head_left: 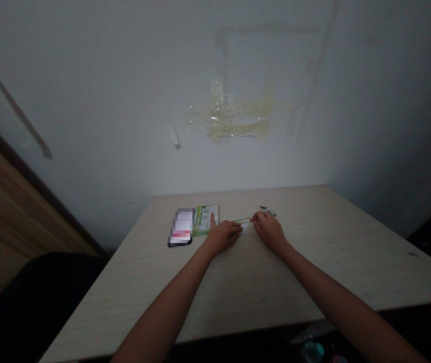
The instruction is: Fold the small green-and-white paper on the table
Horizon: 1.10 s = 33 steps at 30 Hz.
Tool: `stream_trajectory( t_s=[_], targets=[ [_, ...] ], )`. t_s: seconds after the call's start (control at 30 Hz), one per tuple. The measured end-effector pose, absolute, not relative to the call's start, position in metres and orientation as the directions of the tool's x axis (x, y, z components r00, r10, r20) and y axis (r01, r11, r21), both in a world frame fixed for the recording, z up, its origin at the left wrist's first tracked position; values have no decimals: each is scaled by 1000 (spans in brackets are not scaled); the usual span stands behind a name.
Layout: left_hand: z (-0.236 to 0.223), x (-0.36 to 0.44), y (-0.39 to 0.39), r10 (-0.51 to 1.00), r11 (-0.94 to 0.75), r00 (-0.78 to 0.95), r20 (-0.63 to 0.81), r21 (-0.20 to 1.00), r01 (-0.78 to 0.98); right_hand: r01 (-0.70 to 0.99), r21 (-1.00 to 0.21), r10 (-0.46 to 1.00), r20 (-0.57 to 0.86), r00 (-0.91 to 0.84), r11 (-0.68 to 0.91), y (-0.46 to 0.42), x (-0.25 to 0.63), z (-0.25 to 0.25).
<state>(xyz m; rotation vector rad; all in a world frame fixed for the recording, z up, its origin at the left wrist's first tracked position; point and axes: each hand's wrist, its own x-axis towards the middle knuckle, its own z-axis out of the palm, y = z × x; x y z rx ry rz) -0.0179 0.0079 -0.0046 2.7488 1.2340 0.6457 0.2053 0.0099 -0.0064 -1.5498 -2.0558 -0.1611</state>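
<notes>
Steadying the printed strip [244, 221] on the tabletop [140, 287], we're laying our spread left hand [226, 235] over one end, pinching the other with our right hand [271, 230]; light pressure should be avoiding creases.

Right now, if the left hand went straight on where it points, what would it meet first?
The left hand would likely meet the small green-and-white piece just ahead, then the right hand; depth is unclear.

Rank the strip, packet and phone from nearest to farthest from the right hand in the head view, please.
1. Strip: at the right hand, on its left.
2. Packet: farther left, by the left hand.
3. Phone: farthest left, beside the packet.
</notes>
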Motion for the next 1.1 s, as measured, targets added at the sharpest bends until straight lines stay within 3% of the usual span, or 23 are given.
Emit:
stream_trajectory(
  t_s=[0.13, 0.7, 1.1],
  targets=[
    [-6, -18, 8, 722, -680, 593, 356, 204, 704, 896, -206, 845, 466, -264, 393, 13, 204, -9],
    [-1, -18, 5, 736, -668, 592, 329, 210, 714, 898, -172, 847, 442, -297, 405, 12, 203, -8],
    [-1, -19, 5, 752, -650, 580, 314, 202, 733, 779, -250, 785, 436, -440, 575, 10, 205, -10]
  ],
)
